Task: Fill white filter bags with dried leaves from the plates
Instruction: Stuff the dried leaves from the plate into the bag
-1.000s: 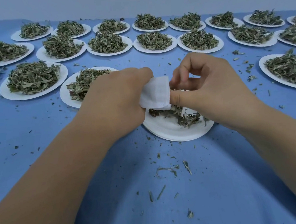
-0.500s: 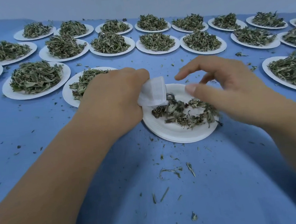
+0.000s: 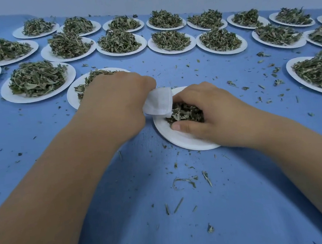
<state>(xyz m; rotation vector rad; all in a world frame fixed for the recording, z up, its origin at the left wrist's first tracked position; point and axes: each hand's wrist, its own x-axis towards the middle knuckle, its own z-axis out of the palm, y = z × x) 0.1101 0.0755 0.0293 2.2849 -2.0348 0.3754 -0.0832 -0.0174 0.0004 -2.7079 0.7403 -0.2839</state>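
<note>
A white filter bag (image 3: 158, 103) juts out to the right of my left hand (image 3: 115, 108), which grips it just above the near plate's left edge. That white paper plate (image 3: 169, 135) lies in the middle of the blue table and carries a small heap of dried leaves (image 3: 185, 114). My right hand (image 3: 212, 115) is down on the plate, fingers and thumb curled round the leaves, right beside the bag's lower end. Whether the bag's mouth is open is hidden.
Several white plates heaped with dried leaves (image 3: 38, 79) fill the far half of the blue table (image 3: 242, 202); one plate (image 3: 75, 96) lies partly under my left hand, another (image 3: 317, 74) at the right edge. Loose leaf bits (image 3: 185, 181) are scattered on the near cloth.
My right hand let go of the bag, opened above the plate, then dropped onto the leaves and closed round them. My left hand kept holding the bag in place.
</note>
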